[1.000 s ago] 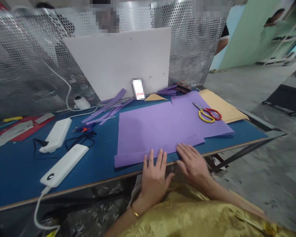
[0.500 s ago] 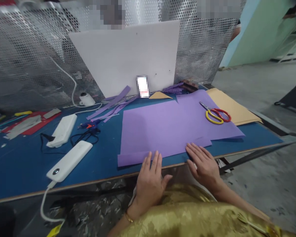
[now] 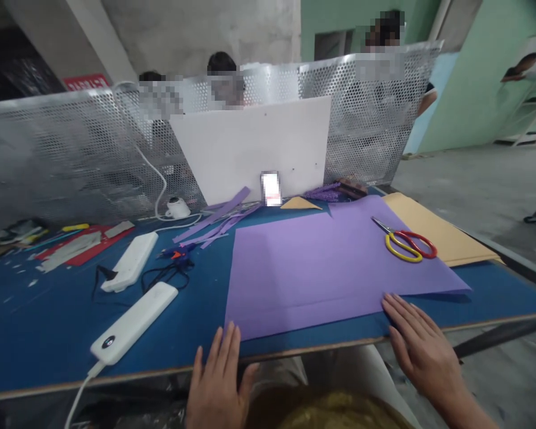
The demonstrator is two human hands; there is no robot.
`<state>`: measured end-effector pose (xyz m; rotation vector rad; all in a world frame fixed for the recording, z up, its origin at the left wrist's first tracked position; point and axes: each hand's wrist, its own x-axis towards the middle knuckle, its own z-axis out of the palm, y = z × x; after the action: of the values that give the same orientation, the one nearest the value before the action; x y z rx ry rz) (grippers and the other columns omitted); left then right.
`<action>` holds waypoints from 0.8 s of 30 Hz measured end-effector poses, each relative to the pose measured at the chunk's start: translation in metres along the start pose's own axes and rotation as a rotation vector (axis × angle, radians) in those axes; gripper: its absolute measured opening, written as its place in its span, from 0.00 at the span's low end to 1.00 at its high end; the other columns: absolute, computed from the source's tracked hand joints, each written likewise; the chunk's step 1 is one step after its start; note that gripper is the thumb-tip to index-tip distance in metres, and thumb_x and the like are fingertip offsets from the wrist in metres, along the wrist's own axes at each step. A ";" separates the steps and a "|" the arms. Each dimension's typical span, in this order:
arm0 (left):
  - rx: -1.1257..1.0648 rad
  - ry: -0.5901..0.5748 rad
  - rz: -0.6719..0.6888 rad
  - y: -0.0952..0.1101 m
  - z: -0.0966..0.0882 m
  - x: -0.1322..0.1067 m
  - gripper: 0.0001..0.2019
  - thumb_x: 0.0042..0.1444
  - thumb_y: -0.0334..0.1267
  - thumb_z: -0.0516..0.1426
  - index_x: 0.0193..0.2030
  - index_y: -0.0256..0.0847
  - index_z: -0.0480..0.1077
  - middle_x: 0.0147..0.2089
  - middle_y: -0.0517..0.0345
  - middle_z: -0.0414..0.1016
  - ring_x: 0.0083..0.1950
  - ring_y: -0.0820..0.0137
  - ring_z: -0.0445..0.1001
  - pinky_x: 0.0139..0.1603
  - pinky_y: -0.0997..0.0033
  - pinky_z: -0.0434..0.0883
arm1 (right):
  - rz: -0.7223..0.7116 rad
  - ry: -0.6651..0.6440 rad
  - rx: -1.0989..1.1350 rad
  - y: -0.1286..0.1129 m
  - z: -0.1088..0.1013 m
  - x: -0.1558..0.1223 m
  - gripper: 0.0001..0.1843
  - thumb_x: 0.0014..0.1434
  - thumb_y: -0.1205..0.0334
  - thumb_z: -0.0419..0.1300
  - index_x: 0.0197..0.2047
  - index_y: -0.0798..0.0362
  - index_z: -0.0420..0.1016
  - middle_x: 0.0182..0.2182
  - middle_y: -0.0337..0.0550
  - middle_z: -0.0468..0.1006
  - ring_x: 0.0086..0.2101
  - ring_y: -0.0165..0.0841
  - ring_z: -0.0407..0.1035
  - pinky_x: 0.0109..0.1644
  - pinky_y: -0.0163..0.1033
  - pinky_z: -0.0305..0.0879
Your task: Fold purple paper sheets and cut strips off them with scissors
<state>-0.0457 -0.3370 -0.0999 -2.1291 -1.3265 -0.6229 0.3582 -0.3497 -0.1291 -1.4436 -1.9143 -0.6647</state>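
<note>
left hand (image 3: pixel 217 381) and right hand (image 3: pixel 422 348) slid apart | purple sheet (image 3: pixel 312 268) flat, near edge folded | both grips released, fingers flat

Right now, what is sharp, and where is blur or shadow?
Head view: purple sheet and scissors sharp, light even; thin shadow under the sheet's right corner; perforated screen smeared at far left; left hand and right hand slightly soft.

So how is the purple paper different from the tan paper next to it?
The purple paper lies in the middle; the tan paper shows as a strip at the right, partly under it. The left hand and right hand reach the purple paper's near corners; neither touches the tan paper. The scissors lie mainly on the purple, not the tan. Both lie flat on the blue table.
</note>
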 end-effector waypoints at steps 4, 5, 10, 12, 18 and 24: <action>0.010 -0.004 -0.025 -0.011 -0.001 -0.009 0.36 0.68 0.47 0.49 0.77 0.33 0.44 0.64 0.44 0.74 0.67 0.51 0.66 0.69 0.49 0.55 | -0.003 -0.006 0.003 0.000 0.001 -0.001 0.30 0.69 0.63 0.52 0.72 0.56 0.58 0.60 0.55 0.74 0.61 0.47 0.67 0.65 0.55 0.61; 0.014 -0.007 -0.020 -0.013 0.000 -0.011 0.36 0.68 0.47 0.50 0.77 0.32 0.45 0.64 0.43 0.73 0.68 0.50 0.65 0.69 0.48 0.54 | 0.001 -0.004 0.000 0.000 0.001 -0.002 0.30 0.69 0.62 0.52 0.72 0.56 0.58 0.60 0.55 0.75 0.61 0.47 0.67 0.65 0.55 0.62; 0.016 -0.006 -0.006 -0.005 0.005 -0.011 0.42 0.64 0.50 0.54 0.76 0.27 0.44 0.66 0.38 0.71 0.74 0.47 0.56 0.69 0.47 0.55 | 0.043 0.005 -0.035 -0.003 0.000 -0.001 0.30 0.69 0.59 0.51 0.72 0.58 0.59 0.59 0.57 0.75 0.59 0.49 0.69 0.64 0.56 0.62; -0.021 0.001 0.032 0.007 0.007 -0.003 0.42 0.64 0.52 0.54 0.76 0.27 0.45 0.66 0.39 0.70 0.73 0.50 0.58 0.69 0.50 0.57 | 0.036 0.005 -0.050 -0.009 0.000 0.003 0.30 0.69 0.58 0.51 0.71 0.59 0.60 0.59 0.58 0.75 0.58 0.50 0.70 0.63 0.56 0.62; -0.208 0.022 0.223 0.058 0.013 0.039 0.37 0.63 0.59 0.52 0.68 0.30 0.64 0.68 0.47 0.70 0.70 0.56 0.64 0.68 0.61 0.59 | -0.141 -0.037 0.091 -0.065 0.004 0.031 0.28 0.66 0.62 0.54 0.67 0.60 0.65 0.57 0.54 0.78 0.58 0.42 0.71 0.65 0.49 0.61; -0.264 0.060 0.277 0.078 0.024 0.051 0.26 0.66 0.45 0.48 0.63 0.30 0.71 0.68 0.48 0.69 0.71 0.52 0.61 0.70 0.57 0.58 | -0.270 0.006 0.117 -0.119 0.015 0.050 0.23 0.64 0.64 0.52 0.57 0.66 0.73 0.55 0.57 0.79 0.58 0.44 0.71 0.61 0.49 0.66</action>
<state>0.0483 -0.3157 -0.1016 -2.4277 -0.9344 -0.7710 0.2307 -0.3387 -0.1038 -1.1205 -2.1274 -0.6646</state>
